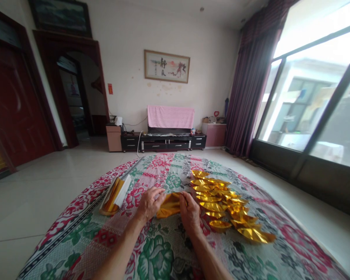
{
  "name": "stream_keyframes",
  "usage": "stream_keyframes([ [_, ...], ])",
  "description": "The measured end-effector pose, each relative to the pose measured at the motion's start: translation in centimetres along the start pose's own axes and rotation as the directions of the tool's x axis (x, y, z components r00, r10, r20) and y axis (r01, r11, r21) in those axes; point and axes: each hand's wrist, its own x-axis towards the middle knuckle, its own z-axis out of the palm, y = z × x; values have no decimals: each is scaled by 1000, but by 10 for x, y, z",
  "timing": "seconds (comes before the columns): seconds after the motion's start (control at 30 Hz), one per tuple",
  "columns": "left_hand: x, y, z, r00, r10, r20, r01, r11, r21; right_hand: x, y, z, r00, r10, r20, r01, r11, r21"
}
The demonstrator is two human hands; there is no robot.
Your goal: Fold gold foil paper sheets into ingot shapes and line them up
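Observation:
Between my hands is a piece of gold foil paper [169, 206], partly folded and held just over the flowered cloth. My left hand [150, 203] grips its left end, with the thumb along the near side. Its right end is pinched by my right hand [190, 210], whose fingers curl over the edge. To the right lie several folded gold paper ingots [210, 198], boat-shaped and set in rough rows. On the left rests a stack of gold and white paper sheets [115, 194].
A flowered cloth [154, 256] covers the round table under my hands. Beyond it, a low black TV cabinet [175, 144] stands at the wall, with a pink cloth [170, 116] above it. A purple curtain [245, 81] and large window are at the right.

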Motion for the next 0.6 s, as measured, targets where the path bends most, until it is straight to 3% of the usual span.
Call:
stream_keyframes([
  [0.13,2,3,4,995,80,59,-85,992,93,0,-4,-1,999,-5,34,4,1000,27],
  [0.3,2,3,4,986,72,150,-98,980,174,0,-2,0,1000,0,25,-1,999,37],
  [0.6,3,3,-2,996,-6,94,-4,993,115,1,-2,-2,995,104,0,-104,989,110],
])
